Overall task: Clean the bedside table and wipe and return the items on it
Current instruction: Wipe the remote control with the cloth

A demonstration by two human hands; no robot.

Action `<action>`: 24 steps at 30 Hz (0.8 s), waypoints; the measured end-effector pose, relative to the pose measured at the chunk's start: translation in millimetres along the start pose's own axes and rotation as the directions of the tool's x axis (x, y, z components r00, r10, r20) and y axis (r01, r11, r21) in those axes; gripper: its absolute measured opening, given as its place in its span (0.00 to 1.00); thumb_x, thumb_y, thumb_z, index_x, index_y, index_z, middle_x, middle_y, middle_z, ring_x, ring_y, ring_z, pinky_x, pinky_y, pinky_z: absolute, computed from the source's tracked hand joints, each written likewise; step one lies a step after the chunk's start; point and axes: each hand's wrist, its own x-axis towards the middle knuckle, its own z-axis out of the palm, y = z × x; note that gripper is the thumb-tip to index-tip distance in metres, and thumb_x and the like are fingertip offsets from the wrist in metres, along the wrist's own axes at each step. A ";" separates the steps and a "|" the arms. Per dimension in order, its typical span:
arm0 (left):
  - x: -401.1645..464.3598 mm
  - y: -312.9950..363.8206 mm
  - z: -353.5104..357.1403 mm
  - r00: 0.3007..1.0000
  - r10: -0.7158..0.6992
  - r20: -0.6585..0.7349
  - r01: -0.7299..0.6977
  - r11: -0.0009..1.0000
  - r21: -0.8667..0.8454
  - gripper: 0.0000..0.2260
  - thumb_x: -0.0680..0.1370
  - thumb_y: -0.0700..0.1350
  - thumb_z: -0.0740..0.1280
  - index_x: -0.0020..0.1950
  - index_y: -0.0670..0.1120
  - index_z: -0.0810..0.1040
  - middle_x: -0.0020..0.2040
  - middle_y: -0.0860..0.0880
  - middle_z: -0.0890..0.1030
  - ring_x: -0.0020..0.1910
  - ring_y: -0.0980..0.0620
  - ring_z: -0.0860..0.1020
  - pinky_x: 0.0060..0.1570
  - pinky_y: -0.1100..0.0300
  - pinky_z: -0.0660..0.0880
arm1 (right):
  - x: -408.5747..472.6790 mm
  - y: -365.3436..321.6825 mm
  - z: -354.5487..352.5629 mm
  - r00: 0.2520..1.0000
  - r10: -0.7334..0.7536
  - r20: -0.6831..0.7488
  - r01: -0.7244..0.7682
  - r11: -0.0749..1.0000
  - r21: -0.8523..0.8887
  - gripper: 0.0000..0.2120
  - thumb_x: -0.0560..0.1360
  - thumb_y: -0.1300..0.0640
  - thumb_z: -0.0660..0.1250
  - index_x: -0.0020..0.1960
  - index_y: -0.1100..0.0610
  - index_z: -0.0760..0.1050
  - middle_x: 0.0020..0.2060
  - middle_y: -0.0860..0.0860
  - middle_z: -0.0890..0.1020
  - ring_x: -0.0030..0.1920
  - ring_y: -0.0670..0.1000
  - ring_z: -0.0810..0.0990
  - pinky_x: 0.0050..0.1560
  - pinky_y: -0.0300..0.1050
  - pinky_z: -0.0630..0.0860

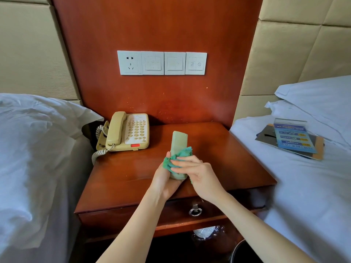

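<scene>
Over the counter, head view: the person holds a pale green remote control (179, 143) upright above the wooden counter (228, 158), near its front middle.
Left grip: the left hand (167, 182) cups the remote's lower end from below and behind, fingers curled round it.
Right grip: the right hand (197, 172) presses a green cloth (181, 155) against the remote's middle, fingers bent over the cloth and pinching it to the casing.
Handling, remote: judged light and rigid, a smooth plastic shell that could slip when damp; best held low round the narrow sides, as now, leaving the top free to wipe.
Handling, cloth: soft, bunched, conforms to the casing; no care needed beyond keeping it folded in the fingers.
Other items: a beige telephone (126, 131) sits at the counter's back left, cord coiled off its edge; leaflets (292, 138) lie on the right bed (303, 186).
Containers: a closed drawer with a ring pull (195, 211) sits under the top, contents hidden; below it something wrapped in clear plastic (206, 232) shows, too dim to name.
</scene>
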 end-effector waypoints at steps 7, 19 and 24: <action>0.3 -1.4 9.8 0.999 0.019 -0.030 -0.009 0.953 0.302 0.17 0.83 0.52 0.57 0.55 0.43 0.80 0.44 0.43 0.84 0.38 0.50 0.81 0.35 0.59 0.79 | 39.1 20.1 -22.2 0.974 0.015 -0.228 -0.052 0.986 -0.161 0.18 0.73 0.75 0.62 0.57 0.61 0.81 0.60 0.49 0.78 0.64 0.50 0.74 0.67 0.44 0.69; -3.4 -3.2 11.4 0.976 0.156 0.151 -0.207 0.882 0.424 0.21 0.79 0.56 0.61 0.67 0.45 0.76 0.61 0.42 0.81 0.58 0.45 0.81 0.52 0.52 0.79 | 20.3 4.2 -22.7 0.826 0.553 -0.112 -0.183 0.450 0.874 0.17 0.80 0.57 0.60 0.68 0.48 0.71 0.63 0.49 0.79 0.62 0.48 0.78 0.59 0.46 0.76; -6.5 -10.1 11.7 0.964 0.177 0.197 -0.259 0.789 0.557 0.17 0.84 0.51 0.55 0.65 0.46 0.77 0.58 0.41 0.81 0.53 0.46 0.81 0.48 0.54 0.79 | 27.8 3.6 -11.4 0.838 0.530 -0.131 -0.417 0.776 0.473 0.24 0.82 0.50 0.54 0.76 0.39 0.52 0.68 0.43 0.70 0.65 0.43 0.72 0.64 0.46 0.73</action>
